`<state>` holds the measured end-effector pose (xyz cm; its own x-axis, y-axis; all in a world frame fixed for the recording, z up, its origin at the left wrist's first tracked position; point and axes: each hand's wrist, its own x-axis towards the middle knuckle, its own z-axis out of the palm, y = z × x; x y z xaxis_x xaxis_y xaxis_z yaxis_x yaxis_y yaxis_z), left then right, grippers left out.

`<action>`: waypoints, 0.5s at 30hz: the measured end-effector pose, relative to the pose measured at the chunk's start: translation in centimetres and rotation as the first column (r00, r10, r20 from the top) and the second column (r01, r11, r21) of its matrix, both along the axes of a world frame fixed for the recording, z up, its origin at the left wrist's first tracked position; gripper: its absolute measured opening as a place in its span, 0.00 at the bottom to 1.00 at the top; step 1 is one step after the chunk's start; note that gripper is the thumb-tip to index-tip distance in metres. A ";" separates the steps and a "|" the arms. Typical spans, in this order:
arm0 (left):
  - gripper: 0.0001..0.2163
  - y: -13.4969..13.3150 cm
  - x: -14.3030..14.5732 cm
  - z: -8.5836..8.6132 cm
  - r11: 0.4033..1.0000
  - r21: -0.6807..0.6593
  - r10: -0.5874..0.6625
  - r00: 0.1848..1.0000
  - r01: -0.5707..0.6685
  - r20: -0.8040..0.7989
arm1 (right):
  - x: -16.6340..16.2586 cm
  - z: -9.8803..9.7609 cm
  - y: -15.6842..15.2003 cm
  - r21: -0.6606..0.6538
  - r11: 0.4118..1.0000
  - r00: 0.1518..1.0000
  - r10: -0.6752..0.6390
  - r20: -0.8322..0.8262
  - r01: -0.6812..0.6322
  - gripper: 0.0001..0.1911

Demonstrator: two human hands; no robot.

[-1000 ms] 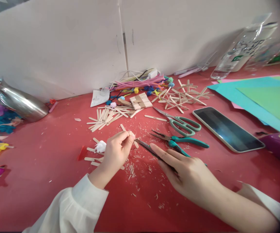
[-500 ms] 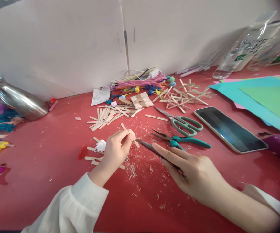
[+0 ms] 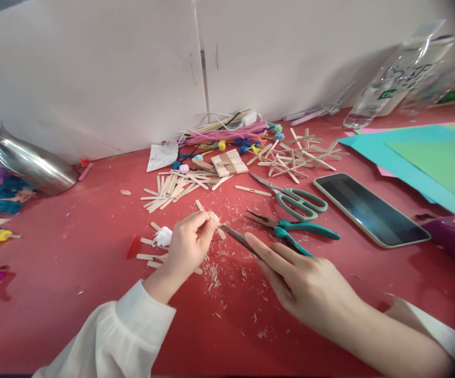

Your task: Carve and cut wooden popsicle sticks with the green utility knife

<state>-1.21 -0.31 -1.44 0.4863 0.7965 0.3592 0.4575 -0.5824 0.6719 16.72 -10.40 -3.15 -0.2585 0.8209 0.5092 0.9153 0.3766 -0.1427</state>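
Note:
My left hand (image 3: 193, 242) is closed in a pinch above the red tabletop. A wooden craft stick (image 3: 199, 206) runs past its fingertips; the gripped part is mostly hidden. My right hand (image 3: 304, 281) holds a narrow, dark metal blade-like tool (image 3: 238, 239), its index finger stretched along the top. The tool's tip points left, close to the left fingertips; whether it touches the stick I cannot tell. Pale wood shavings (image 3: 213, 275) are scattered below and around both hands. Beside the left wrist lie several craft sticks (image 3: 148, 257) and a white lump (image 3: 163, 236).
Teal-handled pliers (image 3: 310, 227) and green-handled scissors (image 3: 302, 202) lie just beyond my right hand. Farther right are a phone (image 3: 371, 210) and coloured paper (image 3: 436, 163). Craft stick piles (image 3: 172, 190) sit behind. A metal jug (image 3: 30, 163) stands at left, a plastic bottle (image 3: 389, 84) at right.
My right hand has shifted slightly left and toward me with the tool, uncovering more of the pliers' lower handle. My left hand stays almost in place.

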 end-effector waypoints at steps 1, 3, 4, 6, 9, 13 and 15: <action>0.11 0.0 0.0 0.0 1.000 0.001 -0.001 1.000 0.001 0.002 | 0.0 0.0 0.0 -0.016 1.000 1.000 0.006 -0.024 -0.006 0.21; 0.11 0.0 0.0 0.0 1.000 0.014 0.001 1.000 -0.001 0.008 | 0.0 0.2 0.1 -0.065 0.998 0.995 0.012 -0.099 -0.018 0.21; 0.11 0.0 0.0 -0.1 1.000 0.020 0.005 1.000 -0.005 0.010 | 0.0 0.3 0.2 -0.099 0.995 0.988 0.011 -0.151 -0.027 0.21; 0.10 0.1 0.1 -0.1 0.999 0.029 0.018 1.000 -0.018 0.010 | 0.1 0.4 0.2 -0.185 0.982 0.965 -0.005 -0.261 -0.045 0.21; 0.10 0.2 0.1 -0.2 1.000 0.011 0.022 1.000 -0.022 0.005 | 0.5 0.6 0.2 -0.283 0.956 0.929 -0.038 -0.367 -0.072 0.20; 0.10 0.2 0.1 -0.2 0.999 -0.031 0.024 0.999 -0.023 0.027 | 0.7 0.6 0.1 -0.225 0.973 0.945 -0.034 -0.326 -0.042 0.20; 0.11 0.2 0.1 -0.2 0.999 -0.038 0.037 0.999 -0.037 0.018 | 0.7 0.6 0.1 -0.164 0.986 0.961 -0.015 -0.276 -0.031 0.20</action>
<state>-1.10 -0.14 -1.66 0.4497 0.8271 0.3371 0.4656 -0.5392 0.7018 17.40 -10.30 -2.58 -0.1345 0.8982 0.4184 0.8287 0.3334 -0.4495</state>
